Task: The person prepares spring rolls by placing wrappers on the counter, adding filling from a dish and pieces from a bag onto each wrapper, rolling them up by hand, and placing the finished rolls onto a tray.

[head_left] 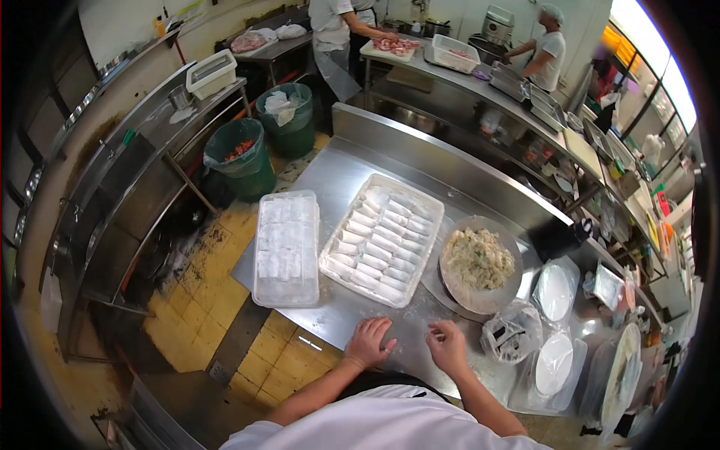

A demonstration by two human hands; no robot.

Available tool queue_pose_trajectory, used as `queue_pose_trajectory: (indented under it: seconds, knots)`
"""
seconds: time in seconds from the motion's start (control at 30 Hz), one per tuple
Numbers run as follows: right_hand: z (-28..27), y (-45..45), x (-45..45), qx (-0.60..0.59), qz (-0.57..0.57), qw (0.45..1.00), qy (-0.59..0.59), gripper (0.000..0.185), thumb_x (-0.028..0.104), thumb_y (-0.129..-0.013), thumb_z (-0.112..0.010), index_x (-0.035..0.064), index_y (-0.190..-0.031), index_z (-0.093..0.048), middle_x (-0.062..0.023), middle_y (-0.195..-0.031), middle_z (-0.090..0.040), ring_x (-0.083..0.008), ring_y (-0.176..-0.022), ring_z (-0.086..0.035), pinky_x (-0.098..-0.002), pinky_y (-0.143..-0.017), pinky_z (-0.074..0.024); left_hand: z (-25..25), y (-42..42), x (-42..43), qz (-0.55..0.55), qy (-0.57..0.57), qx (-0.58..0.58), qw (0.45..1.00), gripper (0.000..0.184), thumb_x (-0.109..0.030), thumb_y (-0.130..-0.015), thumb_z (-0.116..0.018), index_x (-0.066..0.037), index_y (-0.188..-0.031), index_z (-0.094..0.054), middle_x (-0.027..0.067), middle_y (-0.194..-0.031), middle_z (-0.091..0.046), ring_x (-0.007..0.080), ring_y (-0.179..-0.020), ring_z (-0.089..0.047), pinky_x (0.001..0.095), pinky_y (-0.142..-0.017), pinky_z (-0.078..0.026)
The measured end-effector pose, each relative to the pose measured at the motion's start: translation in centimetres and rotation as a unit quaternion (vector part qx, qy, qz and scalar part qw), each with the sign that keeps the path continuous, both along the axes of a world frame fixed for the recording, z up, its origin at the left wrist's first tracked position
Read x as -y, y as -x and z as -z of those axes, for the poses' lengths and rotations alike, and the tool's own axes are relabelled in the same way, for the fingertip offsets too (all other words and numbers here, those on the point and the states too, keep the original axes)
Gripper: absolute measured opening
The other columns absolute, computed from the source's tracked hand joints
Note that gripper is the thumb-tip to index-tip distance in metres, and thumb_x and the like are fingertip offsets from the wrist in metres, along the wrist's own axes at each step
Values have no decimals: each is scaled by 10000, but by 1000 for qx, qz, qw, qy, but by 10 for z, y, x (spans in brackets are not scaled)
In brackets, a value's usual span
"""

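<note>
My left hand [369,343] rests on the steel table [330,334], fingers stretched out and nothing in it. To its right, my right hand [448,347] is loosely curled over the table, its thumb apart from the fingers and no object visible in it. Ahead of them is a white tray [328,262] with rows of pale rolled pieces [386,242]. A large round bowl [514,294] of lumpy pale filling [478,258] lies beyond my right hand. Beside that hand stands a clear plastic-wrapped container [511,332], its contents unclear.
A lidded white container [286,247] overhangs the table's left edge. Wrapped white oval items [554,364] lie at right. Green bins [251,176] stand on the floor. Behind the raised steel edge [450,161], a co-worker [330,37] handles meat and another person [551,52] stands at the counter.
</note>
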State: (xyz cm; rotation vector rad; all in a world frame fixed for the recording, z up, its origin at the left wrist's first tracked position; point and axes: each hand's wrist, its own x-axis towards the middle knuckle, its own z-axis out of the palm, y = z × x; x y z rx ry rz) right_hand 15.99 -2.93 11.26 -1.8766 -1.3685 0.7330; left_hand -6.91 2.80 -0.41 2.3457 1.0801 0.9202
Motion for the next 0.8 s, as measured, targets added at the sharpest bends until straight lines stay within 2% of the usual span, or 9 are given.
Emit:
queue_pose_trajectory:
  seconds: [0.1,0.33,0.53,0.63,0.73,0.8]
  knots:
    - [16,0,46,-29,20,999,32,250,46,-910,-759,-20,-1150,-786,-187,-1100,-747,-265,-949,-775,-368,-810,-637,-7,-1,2,-3,-4,-9,1000,554,-311,-908,-785,-33,-1365,-644,143,-1390,-671,348,-1309,-611,506,-1156,-449]
    - [17,-12,101,-89,69,994,-12,227,49,-919,-759,-29,-1131,-784,-194,-1117,-745,-268,-929,-778,-374,-803,-632,-14,-23,12,49,17,28,998,525,-265,-930,-778,-39,-1382,-637,163,-1376,-670,369,-1291,-616,505,-1137,-455]
    - [8,-34,135,-43,125,991,-28,220,48,-925,-750,-33,-1128,-775,-181,-1083,-748,-258,-899,-773,-371,-794,-624,-42,-80,51,146,42,79,985,522,-223,-930,-784,-32,-1392,-633,183,-1344,-688,397,-1247,-641,496,-1097,-496]
    - [14,-44,156,-46,149,985,-69,237,38,-896,-740,-10,-1126,-773,-200,-1071,-733,-309,-863,-768,-400,-813,-623,-45,-102,69,197,49,83,976,522,-222,-930,-790,-33,-1392,-635,192,-1328,-697,412,-1228,-652,502,-1072,-517]
    - [7,-55,175,-24,190,979,-76,194,57,-912,-755,-13,-1090,-781,-180,-1026,-747,-277,-864,-770,-377,-792,-622,-45,-115,77,248,51,69,965,537,-210,-910,-813,-34,-1387,-637,203,-1293,-710,419,-1194,-671,504,-1045,-536]
    - [14,-77,193,26,246,964,-99,200,54,-895,-745,2,-1085,-778,-196,-1039,-742,-331,-881,-763,-421,-802,-615,-47,-125,79,269,52,67,959,541,-206,-903,-820,-35,-1384,-638,205,-1280,-712,420,-1182,-674,504,-1040,-537]
